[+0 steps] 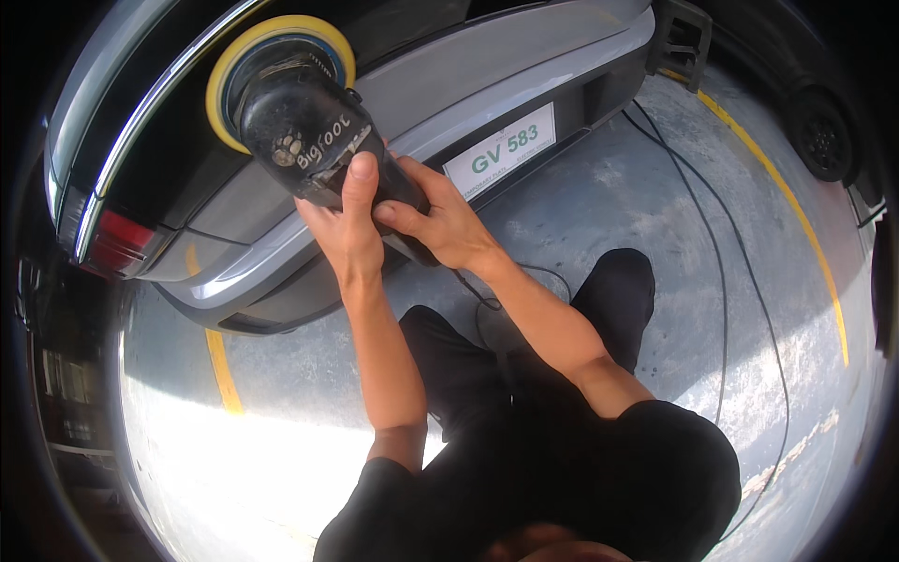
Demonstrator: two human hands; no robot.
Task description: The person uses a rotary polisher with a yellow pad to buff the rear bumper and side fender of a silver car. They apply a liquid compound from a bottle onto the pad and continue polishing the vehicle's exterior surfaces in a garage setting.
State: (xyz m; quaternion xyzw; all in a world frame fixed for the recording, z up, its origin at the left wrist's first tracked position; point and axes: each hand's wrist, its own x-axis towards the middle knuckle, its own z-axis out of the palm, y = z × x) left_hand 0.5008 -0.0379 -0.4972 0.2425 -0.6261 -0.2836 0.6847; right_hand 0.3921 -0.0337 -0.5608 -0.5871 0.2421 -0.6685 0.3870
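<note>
A black BigFoot electric polisher point(302, 126) with a round yellow-edged pad point(218, 98) is held in both hands. My left hand point(351, 228) supports the body from below and the left, thumb lying up along its side. Around the narrower handle wraps my right hand point(442, 221), its thumb across the top. The pad is over the dark glossy tailgate point(211, 161) of a grey car; its face is hidden, so I cannot tell whether it touches. Below the tailgate runs the grey rear bumper point(421, 140). A power cord point(467, 284) leaves the handle's end.
A licence plate point(500, 151) with writing sits on the bumper. Dark cables point(709, 204) trail over the worn concrete floor point(653, 190) at right. A dark plastic stool point(692, 49) stands beyond the bumper; another vehicle's wheel point(820, 140) is far right. A red tail light point(119, 239) is left.
</note>
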